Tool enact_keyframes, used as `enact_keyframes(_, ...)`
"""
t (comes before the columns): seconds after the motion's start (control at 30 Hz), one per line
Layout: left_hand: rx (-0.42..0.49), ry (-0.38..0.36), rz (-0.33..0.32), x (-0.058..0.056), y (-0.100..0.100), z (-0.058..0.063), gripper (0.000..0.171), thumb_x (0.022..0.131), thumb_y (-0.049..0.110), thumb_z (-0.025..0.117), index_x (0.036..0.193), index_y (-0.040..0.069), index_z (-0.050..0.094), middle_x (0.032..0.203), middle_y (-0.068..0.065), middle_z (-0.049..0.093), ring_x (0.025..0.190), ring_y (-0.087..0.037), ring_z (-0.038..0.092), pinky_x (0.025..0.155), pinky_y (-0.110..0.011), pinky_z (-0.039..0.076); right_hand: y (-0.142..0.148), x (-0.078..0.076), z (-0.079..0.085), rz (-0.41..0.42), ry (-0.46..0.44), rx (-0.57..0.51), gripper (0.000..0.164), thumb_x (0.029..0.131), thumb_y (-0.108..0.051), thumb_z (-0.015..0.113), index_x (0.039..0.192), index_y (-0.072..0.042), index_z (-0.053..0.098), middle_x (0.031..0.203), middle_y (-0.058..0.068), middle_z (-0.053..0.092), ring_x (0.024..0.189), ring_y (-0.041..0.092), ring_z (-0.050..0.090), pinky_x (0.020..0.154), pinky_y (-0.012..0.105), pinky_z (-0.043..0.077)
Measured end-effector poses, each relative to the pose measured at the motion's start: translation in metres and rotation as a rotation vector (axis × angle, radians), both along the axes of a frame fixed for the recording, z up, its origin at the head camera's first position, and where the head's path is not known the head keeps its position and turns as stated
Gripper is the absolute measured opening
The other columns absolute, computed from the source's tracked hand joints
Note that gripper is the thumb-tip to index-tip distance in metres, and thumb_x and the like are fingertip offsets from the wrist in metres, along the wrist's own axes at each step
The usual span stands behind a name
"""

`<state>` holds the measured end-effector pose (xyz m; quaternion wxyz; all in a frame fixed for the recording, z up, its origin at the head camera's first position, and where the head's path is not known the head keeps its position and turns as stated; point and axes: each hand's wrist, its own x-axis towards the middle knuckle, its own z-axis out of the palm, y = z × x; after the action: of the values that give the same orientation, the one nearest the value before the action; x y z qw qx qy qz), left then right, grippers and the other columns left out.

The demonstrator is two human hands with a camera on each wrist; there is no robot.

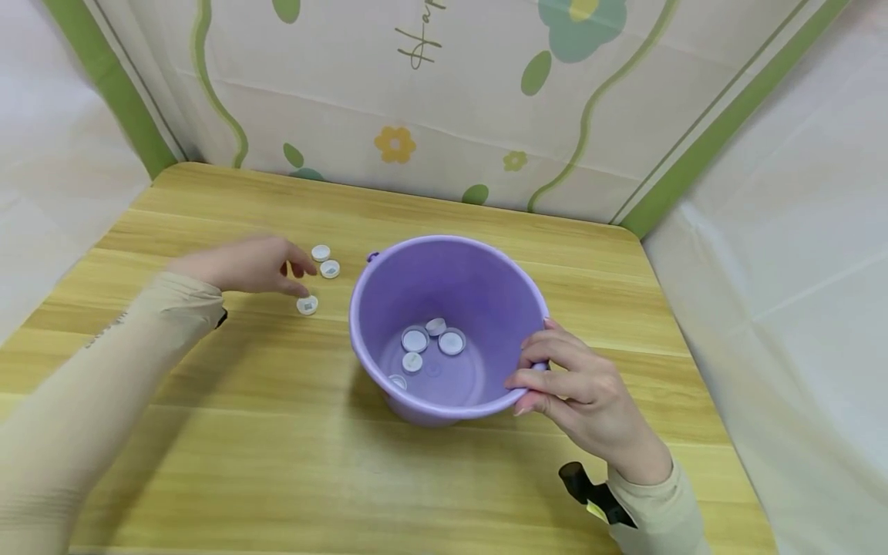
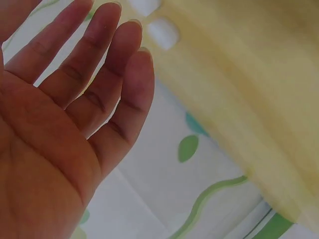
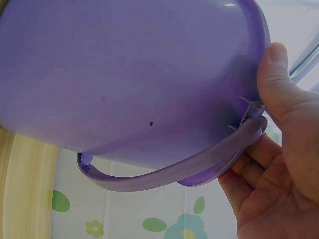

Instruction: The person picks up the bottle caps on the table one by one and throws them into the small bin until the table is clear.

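A purple bucket stands on the table, and my right hand grips its rim on the right side. The right wrist view shows the thumb on the outer wall and the fingers curled over the rim by the bucket's handle. Several round white caps lie on the bucket's bottom, one of them a ringed cap. Left of the bucket, my left hand is over the table, its thumb tip at the edge of a white cap. Two other caps, a nearer one and a farther one, lie past its fingertips. The left palm holds nothing, its fingers loosely bent.
The wooden table has a rounded far corner on the left. Behind it hangs a white cloth printed with leaves and flowers. Pale sheeting borders the right side. A black strap is on the right wrist.
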<state>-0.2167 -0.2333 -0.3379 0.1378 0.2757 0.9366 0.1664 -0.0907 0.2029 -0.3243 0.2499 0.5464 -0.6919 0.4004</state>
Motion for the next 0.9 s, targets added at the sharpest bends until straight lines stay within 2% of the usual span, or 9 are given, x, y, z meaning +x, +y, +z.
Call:
enact_keyframes(0.13, -0.003, -0.045, 0.000, 0.000, -0.001, -0.021, 0.037, 0.082, 0.024, 0.082, 0.113, 0.005, 0.072, 0.097, -0.004, 0.068, 0.086, -0.020, 0.061, 0.075, -0.041, 0.050, 0.000, 0.000, -0.001, 0.001, -0.009, 0.005, 0.023, 0.088, -0.028, 0.071, 0.090, -0.005, 0.075, 0.089, 0.010, 0.063, 0.091, 0.029, 0.057, 0.111, 0.047, 0.034)
enact_keyframes(0.3, 0.004, -0.053, -0.028, 0.002, 0.002, -0.037, 0.032, 0.078, 0.016, 0.084, 0.106, 0.006, 0.074, 0.094, -0.002, 0.069, 0.087, -0.021, 0.063, 0.079, -0.044, 0.051, 0.000, 0.000, -0.002, 0.006, -0.005, 0.003, 0.022, 0.088, -0.027, 0.071, 0.090, -0.006, 0.075, 0.088, 0.010, 0.063, 0.091, 0.029, 0.057, 0.111, 0.046, 0.033)
enact_keyframes(0.43, -0.003, -0.006, -0.064, 0.004, 0.004, -0.041, 0.017, 0.076, 0.005, 0.081, 0.090, 0.012, 0.074, 0.082, 0.004, 0.067, 0.077, -0.015, 0.059, 0.074, -0.039, 0.050, 0.000, -0.001, -0.001, 0.005, -0.003, 0.003, 0.022, 0.088, -0.027, 0.071, 0.091, -0.006, 0.075, 0.088, 0.010, 0.063, 0.091, 0.028, 0.057, 0.111, 0.046, 0.034)
enact_keyframes(0.6, -0.026, 0.074, -0.049, 0.008, 0.008, -0.041, 0.022, 0.069, -0.004, 0.075, 0.074, 0.016, 0.067, 0.071, 0.006, 0.058, 0.067, -0.014, 0.049, 0.065, -0.034, 0.042, -0.003, -0.001, -0.001, 0.010, 0.005, -0.008, 0.022, 0.088, -0.027, 0.071, 0.091, -0.006, 0.075, 0.088, 0.010, 0.063, 0.091, 0.028, 0.057, 0.111, 0.046, 0.034)
enact_keyframes(0.73, -0.052, 0.146, -0.053, 0.009, 0.016, -0.042, 0.023, 0.065, -0.005, 0.076, 0.071, 0.016, 0.068, 0.070, 0.006, 0.059, 0.067, -0.013, 0.050, 0.066, -0.035, 0.045, -0.003, 0.000, -0.001, 0.014, 0.006, -0.026, 0.023, 0.088, -0.027, 0.071, 0.089, -0.005, 0.075, 0.087, 0.011, 0.063, 0.091, 0.028, 0.057, 0.111, 0.045, 0.033)
enact_keyframes(0.9, -0.052, 0.199, -0.053, 0.013, 0.022, -0.045, 0.019, 0.066, 0.000, 0.084, 0.076, 0.012, 0.074, 0.076, 0.003, 0.068, 0.071, -0.016, 0.062, 0.071, -0.039, 0.053, -0.003, 0.001, -0.001, 0.018, 0.004, -0.038, 0.022, 0.088, -0.027, 0.070, 0.090, -0.005, 0.075, 0.087, 0.011, 0.063, 0.091, 0.027, 0.057, 0.111, 0.045, 0.033)
